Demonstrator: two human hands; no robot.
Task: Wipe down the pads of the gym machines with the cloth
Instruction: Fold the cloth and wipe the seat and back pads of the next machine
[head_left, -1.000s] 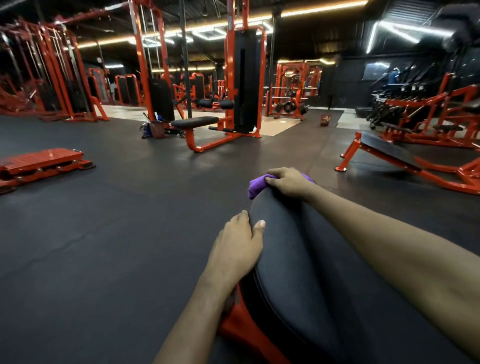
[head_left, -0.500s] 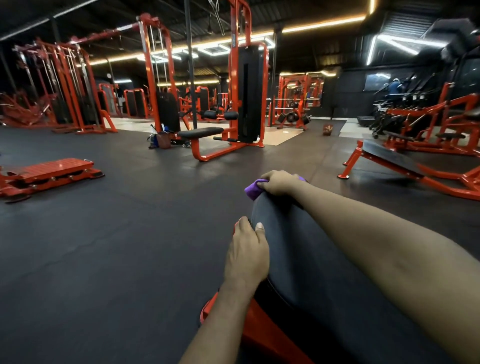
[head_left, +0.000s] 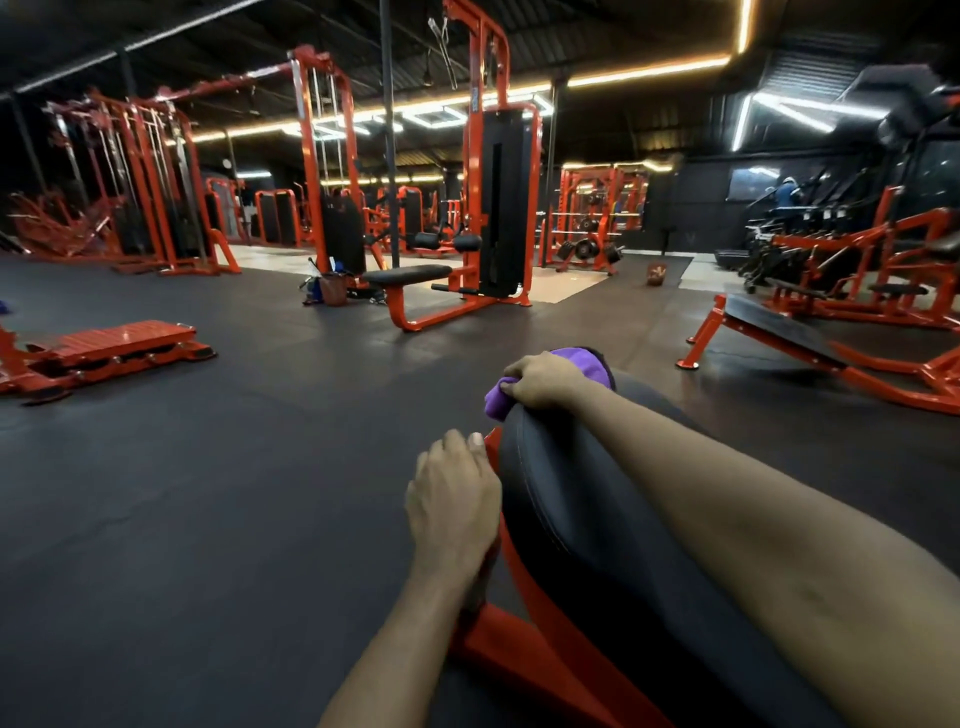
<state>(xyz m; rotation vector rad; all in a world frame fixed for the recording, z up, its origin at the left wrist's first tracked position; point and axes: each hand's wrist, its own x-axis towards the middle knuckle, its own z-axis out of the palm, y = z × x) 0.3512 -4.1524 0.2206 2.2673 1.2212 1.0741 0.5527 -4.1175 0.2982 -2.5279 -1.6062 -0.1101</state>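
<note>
A black padded bench pad (head_left: 587, 509) runs away from me at lower centre, mounted on an orange frame (head_left: 524, 644). My right hand (head_left: 540, 379) presses a bunched purple cloth (head_left: 582, 364) onto the pad's far end, fingers closed over it. My left hand (head_left: 452, 499) rests against the pad's left edge near the orange frame, fingers curled and holding nothing that I can see. Both forearms reach in from the bottom of the view.
Dark rubber floor lies all around. An orange cable machine with a black seat (head_left: 410, 275) stands ahead, an orange platform (head_left: 109, 348) at left, and an inclined orange bench (head_left: 779, 332) at right. A bucket with supplies (head_left: 332, 291) sits by the cable machine.
The view has tilted up a little. My left hand slid back along the pad's left edge toward the orange frame. The right hand stays at the far end on the cloth.
</note>
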